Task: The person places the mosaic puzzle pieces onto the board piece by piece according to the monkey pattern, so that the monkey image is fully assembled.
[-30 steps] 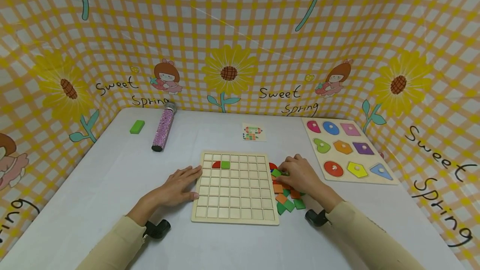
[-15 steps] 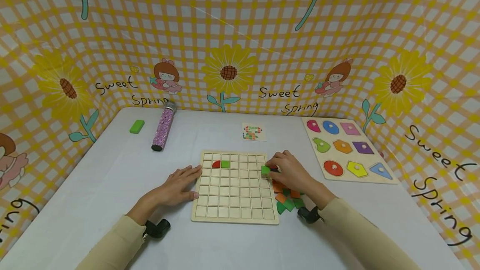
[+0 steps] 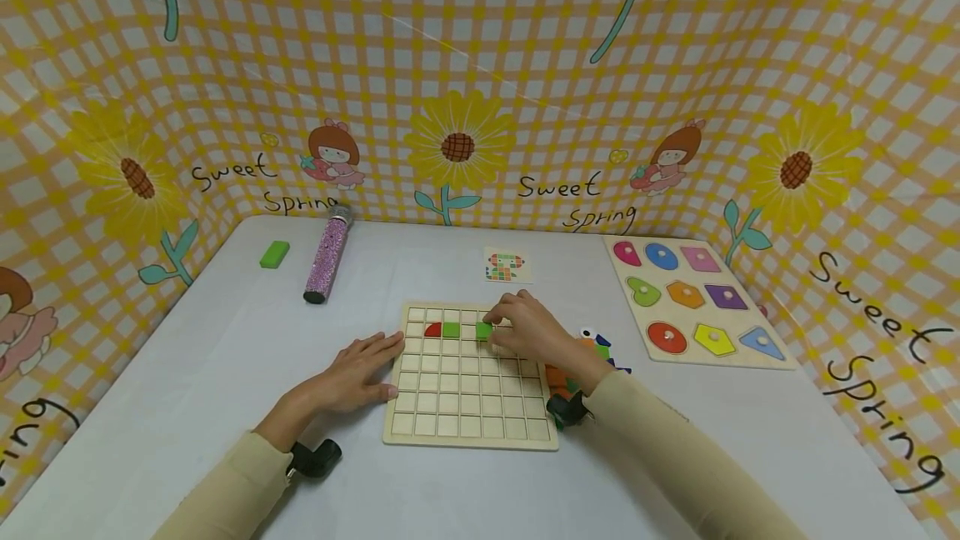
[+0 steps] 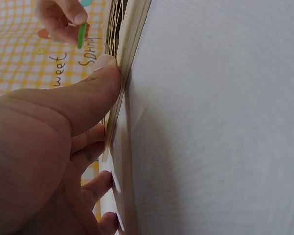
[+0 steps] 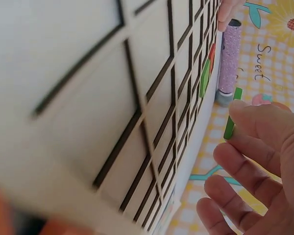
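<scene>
A wooden grid board [image 3: 448, 399] lies on the white table. In its second row sit a red quarter-round tile [image 3: 433, 329] and, touching it on the right, a green square tile [image 3: 451, 330]. My right hand [image 3: 534, 329] pinches another green square tile [image 3: 482, 332] between thumb and index finger, over the same row farther right. The right wrist view shows this tile edge-on, raised above the board, other fingers loosely bent. At the board's left edge rests my left hand [image 3: 358, 372], fingers extended; its thumb [image 4: 95, 93] touches the rim in the left wrist view.
Loose coloured tiles [image 3: 558, 380] lie right of the board, partly hidden by my right arm. Behind the board is a small pattern card [image 3: 508, 265]. A shape puzzle [image 3: 684, 294] stands back right; a glittery microphone [image 3: 327, 261] and green block [image 3: 274, 254] lie back left.
My right hand has picked a green square tile from the pile and carried it left over the board's second row. My left hand has stayed in place.
</scene>
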The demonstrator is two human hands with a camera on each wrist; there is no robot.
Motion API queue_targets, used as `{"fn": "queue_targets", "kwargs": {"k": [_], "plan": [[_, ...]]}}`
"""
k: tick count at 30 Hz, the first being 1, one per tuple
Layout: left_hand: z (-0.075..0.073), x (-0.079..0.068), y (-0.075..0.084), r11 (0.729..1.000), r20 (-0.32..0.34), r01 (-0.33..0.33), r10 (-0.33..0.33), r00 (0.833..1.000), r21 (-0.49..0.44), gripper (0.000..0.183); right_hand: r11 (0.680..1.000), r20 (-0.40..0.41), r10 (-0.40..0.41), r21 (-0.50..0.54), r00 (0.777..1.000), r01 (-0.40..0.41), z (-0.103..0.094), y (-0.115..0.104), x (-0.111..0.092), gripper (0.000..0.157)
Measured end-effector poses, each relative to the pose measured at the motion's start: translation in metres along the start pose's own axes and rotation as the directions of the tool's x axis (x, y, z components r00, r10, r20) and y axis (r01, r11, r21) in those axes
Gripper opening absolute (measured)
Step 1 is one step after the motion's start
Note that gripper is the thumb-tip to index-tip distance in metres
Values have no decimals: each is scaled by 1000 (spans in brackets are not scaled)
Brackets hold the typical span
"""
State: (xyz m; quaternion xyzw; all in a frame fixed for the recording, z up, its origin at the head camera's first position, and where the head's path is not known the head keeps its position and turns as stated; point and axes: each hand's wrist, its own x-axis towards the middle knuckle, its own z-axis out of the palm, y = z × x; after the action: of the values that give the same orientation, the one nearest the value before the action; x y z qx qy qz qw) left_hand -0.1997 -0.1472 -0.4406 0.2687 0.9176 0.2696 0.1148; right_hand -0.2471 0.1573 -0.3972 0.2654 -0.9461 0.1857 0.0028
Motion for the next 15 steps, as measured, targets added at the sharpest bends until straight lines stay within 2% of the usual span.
{"fn": "queue_targets", "kwargs": {"k": [8, 15], "plan": [[2, -1, 0, 1000, 4, -12, 12, 1000, 15, 71, 1000, 44, 10, -11, 999, -10, 10, -7, 19, 24], [0, -2, 1, 1000, -3, -19, 19, 1000, 17, 71, 998, 76, 51, -31, 996, -49, 18, -4, 27, 22]]}}
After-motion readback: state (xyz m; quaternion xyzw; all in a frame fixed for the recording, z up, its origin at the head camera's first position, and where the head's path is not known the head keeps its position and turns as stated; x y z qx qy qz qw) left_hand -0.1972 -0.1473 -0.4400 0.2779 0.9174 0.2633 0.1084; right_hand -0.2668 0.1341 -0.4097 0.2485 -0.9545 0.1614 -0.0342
